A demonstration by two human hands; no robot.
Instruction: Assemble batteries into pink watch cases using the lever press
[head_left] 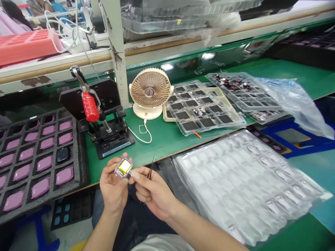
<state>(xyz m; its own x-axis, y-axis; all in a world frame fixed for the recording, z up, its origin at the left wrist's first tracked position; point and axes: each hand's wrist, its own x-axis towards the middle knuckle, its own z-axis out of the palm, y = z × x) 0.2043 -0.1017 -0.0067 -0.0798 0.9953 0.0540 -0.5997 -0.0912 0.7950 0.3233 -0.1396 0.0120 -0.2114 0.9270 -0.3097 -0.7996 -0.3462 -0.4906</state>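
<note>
My left hand (112, 190) holds an open smartwatch case (124, 167) by its edges, above the bench's front edge. Inside the case shows a bright white rectangle with a yellow border and small parts along one side. My right hand (157, 193) has its thumb and forefinger pinched at the case's right corner; whatever lies between those fingertips is too small to make out. Dark tweezers (151, 168) are tucked in the same hand, their tips pointing up and away from the case.
On the left, a grey foam tray (81, 167) holds several purple watch cases. Behind my hands stand a toggle-clamp press (104, 122) with a red handle and a cream fan (150, 92). Clear parts trays (209, 108) sit right of it; a translucent blister tray (230, 174) is nearer me.
</note>
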